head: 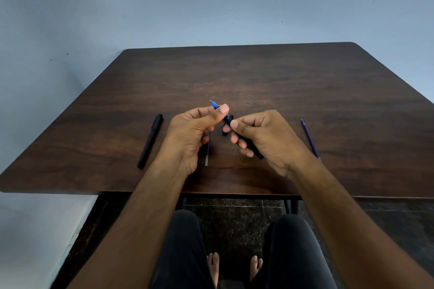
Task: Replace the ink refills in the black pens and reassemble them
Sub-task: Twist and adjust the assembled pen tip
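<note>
My left hand (196, 131) pinches the blue front end of a refill (215, 105), whose metal tip points up and away. That refill runs into a black pen barrel (254, 149), which my right hand (263, 138) grips with curled fingers. Both hands hover just above the middle of the brown table (234, 77). A small black part (225, 132), perhaps a cap, lies between the hands and is mostly hidden. A second black pen (150, 143), capped, lies on the table to the left. One loose refill (207, 152) lies under my left hand, another blue refill (310, 139) to the right.
The table stands against a pale blue wall (211, 7). Its near edge runs just above my knees in dark trousers (291, 253). Dark speckled floor (234, 216) shows below.
</note>
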Tool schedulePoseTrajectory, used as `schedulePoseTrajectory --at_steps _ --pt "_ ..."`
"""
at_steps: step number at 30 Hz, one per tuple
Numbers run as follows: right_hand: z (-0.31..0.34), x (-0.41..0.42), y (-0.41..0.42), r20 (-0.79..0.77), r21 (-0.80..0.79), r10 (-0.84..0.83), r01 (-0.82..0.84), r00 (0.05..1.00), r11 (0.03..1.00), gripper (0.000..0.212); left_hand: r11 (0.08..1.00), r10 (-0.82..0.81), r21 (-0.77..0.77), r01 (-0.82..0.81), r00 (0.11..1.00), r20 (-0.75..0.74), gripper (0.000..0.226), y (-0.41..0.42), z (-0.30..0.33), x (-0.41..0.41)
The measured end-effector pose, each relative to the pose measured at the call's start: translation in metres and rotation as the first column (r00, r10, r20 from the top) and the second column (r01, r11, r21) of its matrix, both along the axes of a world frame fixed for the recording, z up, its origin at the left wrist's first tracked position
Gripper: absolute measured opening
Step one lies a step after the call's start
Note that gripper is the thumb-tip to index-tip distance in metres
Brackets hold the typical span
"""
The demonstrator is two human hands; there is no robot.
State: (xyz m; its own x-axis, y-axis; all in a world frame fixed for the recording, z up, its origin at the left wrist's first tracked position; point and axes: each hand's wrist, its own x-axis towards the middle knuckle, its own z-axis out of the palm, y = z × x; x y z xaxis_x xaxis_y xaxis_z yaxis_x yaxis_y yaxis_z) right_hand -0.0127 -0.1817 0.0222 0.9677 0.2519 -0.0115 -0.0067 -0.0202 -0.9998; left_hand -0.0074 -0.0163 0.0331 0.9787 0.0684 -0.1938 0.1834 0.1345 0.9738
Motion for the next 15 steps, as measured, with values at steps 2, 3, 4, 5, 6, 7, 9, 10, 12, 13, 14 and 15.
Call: schedulePoseTrajectory --at_steps 2,3,4,5,6,7,9,10,12,13,14,15 --pt "0.000 0.000 0.000 0.006 0.002 0.004 -0.004 1.000 1.000 0.023 0.999 -0.042 -0.014 0.042 0.999 -0.014 0.037 0.000 0.000 0.001" --pt "0.000 0.000 0.001 0.012 0.002 0.002 -0.002 1.000 1.000 0.023 0.996 -0.088 -0.017 0.087 0.996 -0.010 0.033 0.000 0.000 0.001" --pt "0.000 0.000 0.001 0.018 0.001 -0.003 0.002 1.000 1.000 0.023 0.991 -0.135 -0.015 0.135 0.991 0.001 0.032 0.000 0.001 0.001" --pt "0.000 0.001 0.000 0.024 0.000 -0.009 0.009 1.000 1.000 0.023 0.985 -0.170 -0.017 0.170 0.985 0.014 0.033 0.000 0.003 -0.001" --pt "0.000 0.001 0.000 0.027 0.000 -0.016 0.016 1.000 1.000 0.023 0.983 -0.181 -0.022 0.181 0.983 0.023 0.038 0.001 0.005 -0.002" --pt "0.000 0.002 -0.001 0.028 0.004 -0.023 0.023 0.999 1.000 0.023 0.985 -0.170 -0.030 0.171 0.985 0.024 0.045 0.001 0.006 -0.002" --pt "-0.001 0.003 -0.001 0.026 0.014 -0.029 0.029 0.999 0.999 0.023 0.990 -0.137 -0.031 0.138 0.990 0.017 0.048 0.003 0.008 -0.001" --pt "-0.001 0.003 -0.001 0.022 0.019 -0.030 0.029 0.999 0.999 0.023 0.991 -0.129 -0.024 0.130 0.991 0.016 0.039 0.005 0.008 -0.001" --pt "-0.002 0.003 0.000 0.013 0.020 -0.031 0.031 0.999 0.999 0.023 0.991 -0.130 -0.008 0.130 0.991 0.016 0.027 0.008 0.007 0.000" --pt "-0.002 0.003 0.000 0.011 0.017 -0.033 0.032 0.999 0.999 0.023 0.991 -0.135 -0.002 0.135 0.991 0.020 0.026 0.009 0.006 0.001" --pt "-0.002 0.003 0.000 0.009 0.013 -0.033 0.033 0.999 0.999 0.023 0.990 -0.139 0.001 0.139 0.990 0.030 0.026 0.010 0.006 0.001" --pt "-0.002 0.003 0.000 0.008 0.012 -0.033 0.033 0.999 0.999 0.023 0.990 -0.141 -0.005 0.142 0.989 0.043 0.025 0.011 0.005 0.001"
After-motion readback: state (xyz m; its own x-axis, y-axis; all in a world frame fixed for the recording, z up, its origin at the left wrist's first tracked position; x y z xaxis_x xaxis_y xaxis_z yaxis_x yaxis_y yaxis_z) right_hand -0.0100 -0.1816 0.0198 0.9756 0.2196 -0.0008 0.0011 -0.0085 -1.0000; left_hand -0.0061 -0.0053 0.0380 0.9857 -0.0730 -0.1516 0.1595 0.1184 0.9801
